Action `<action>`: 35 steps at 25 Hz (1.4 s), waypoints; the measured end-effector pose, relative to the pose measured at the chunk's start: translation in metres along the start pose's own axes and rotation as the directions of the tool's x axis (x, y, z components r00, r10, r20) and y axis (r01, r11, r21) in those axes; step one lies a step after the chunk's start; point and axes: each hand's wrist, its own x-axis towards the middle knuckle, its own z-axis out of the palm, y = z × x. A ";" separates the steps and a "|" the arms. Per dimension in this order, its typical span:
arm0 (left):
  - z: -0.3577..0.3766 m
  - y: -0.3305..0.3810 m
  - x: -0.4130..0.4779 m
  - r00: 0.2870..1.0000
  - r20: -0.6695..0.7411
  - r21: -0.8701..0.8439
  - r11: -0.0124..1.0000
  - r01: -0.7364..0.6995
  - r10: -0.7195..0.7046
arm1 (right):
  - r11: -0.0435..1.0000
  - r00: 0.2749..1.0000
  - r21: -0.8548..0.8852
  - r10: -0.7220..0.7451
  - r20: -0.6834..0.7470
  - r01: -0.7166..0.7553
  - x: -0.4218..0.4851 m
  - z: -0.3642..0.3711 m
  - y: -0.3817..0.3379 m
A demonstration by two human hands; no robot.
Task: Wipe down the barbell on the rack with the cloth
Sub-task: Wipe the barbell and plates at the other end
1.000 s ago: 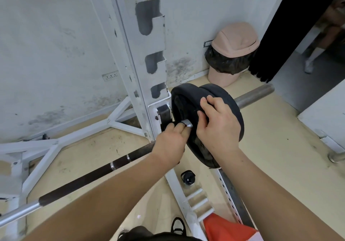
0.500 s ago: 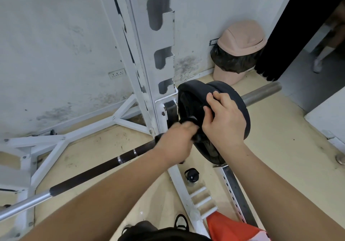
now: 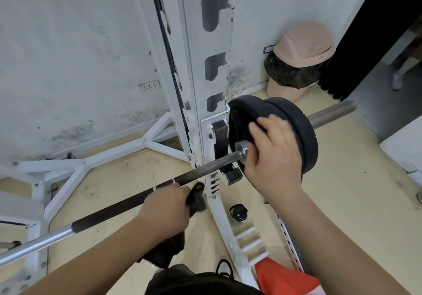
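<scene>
The barbell (image 3: 118,205) lies across the white rack (image 3: 205,70), its dark knurled shaft running from lower left up to two black weight plates (image 3: 299,121). My left hand (image 3: 166,205) is closed around the shaft, gripping a black cloth (image 3: 196,197) against it; more of the cloth hangs below my wrist. My right hand (image 3: 274,150) rests flat on the face of the plates beside the silver collar (image 3: 242,148), fingers spread. The bare sleeve end (image 3: 331,114) sticks out past the plates.
A pink swing-lid bin (image 3: 299,59) with a black liner stands in the corner by a black curtain (image 3: 374,31). A dark bottle (image 3: 238,212) sits on the floor by the rack base. An orange item (image 3: 285,278) lies near my feet. Someone's leg shows at far right.
My left hand has slid with the cloth down the shaft, away from the collar toward the lower left. My right hand stays on the plates, now flatter. The camera has tilted slightly.
</scene>
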 end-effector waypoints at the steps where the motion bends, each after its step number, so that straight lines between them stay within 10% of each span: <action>1: -0.009 -0.004 0.004 0.989 -0.146 -0.084 0.995 -0.044 0.031 | 0.998 0.999 0.069 -0.020 0.050 0.017 -0.011 0.005 -0.010; 4: -0.027 -0.002 0.031 0.867 -0.493 -0.188 0.965 -0.183 0.069 | 0.948 0.873 0.085 0.244 0.422 -0.306 -0.042 0.032 -0.023; 7: -0.014 0.019 0.056 0.945 -0.323 -0.142 0.984 -0.110 0.059 | 0.865 0.716 -0.028 0.433 0.548 -0.501 -0.049 0.052 -0.018; 15: -0.037 -0.053 0.088 0.998 0.059 -0.111 0.994 0.003 0.003 | 0.870 0.713 -0.211 0.487 0.504 -0.445 -0.038 0.059 -0.026; 21: -0.021 -0.014 0.111 0.993 -0.081 -0.502 0.858 -0.111 0.081 | 0.893 0.757 -0.247 0.449 0.475 -0.375 -0.048 0.065 -0.033; 26: -0.026 -0.093 0.092 0.979 0.145 -0.320 0.943 -0.089 0.141 | 0.913 0.789 -0.282 0.399 0.467 -0.295 -0.049 0.065 -0.036; 35: -0.012 -0.060 0.068 0.998 -0.048 -0.301 0.952 -0.051 0.039 | 0.936 0.784 -0.280 0.336 0.521 -0.215 -0.046 0.059 -0.031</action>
